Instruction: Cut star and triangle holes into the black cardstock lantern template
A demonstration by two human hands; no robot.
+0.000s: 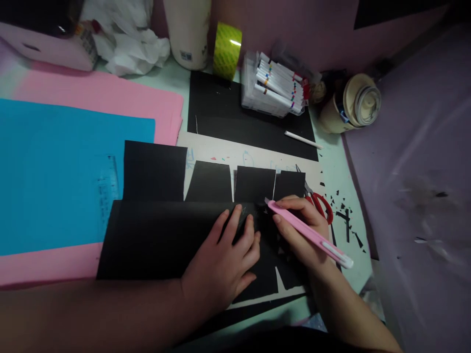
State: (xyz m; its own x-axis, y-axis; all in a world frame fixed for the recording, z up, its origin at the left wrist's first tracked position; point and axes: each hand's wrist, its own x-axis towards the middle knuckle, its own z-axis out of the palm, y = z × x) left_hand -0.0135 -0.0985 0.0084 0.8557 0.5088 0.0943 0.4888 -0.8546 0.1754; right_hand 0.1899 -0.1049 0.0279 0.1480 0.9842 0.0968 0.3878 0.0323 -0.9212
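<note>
My right hand [305, 230] grips a pink utility knife [307, 229], its blade tip at the black paper, near the fold below the flaps. Fingers spread, my left hand [228, 260] lies flat on the black paper [154, 235] just left of the knife. Along its far edge the paper has several cut flaps, with narrow gaps between them. Close beyond my right hand are scissors [324, 208] with red handles, partly covered by the hand and paper. Under the black paper lies a pale board [213, 147] with blue pen marks.
Blue [55, 171] and pink [147, 93] sheets lie at left, with a clear ruler [106, 196]. At the back stand yellow tape [227, 51], a box of white markers [275, 88] and stacked cups [349, 105]. Black paper scraps [348, 220] litter the right side.
</note>
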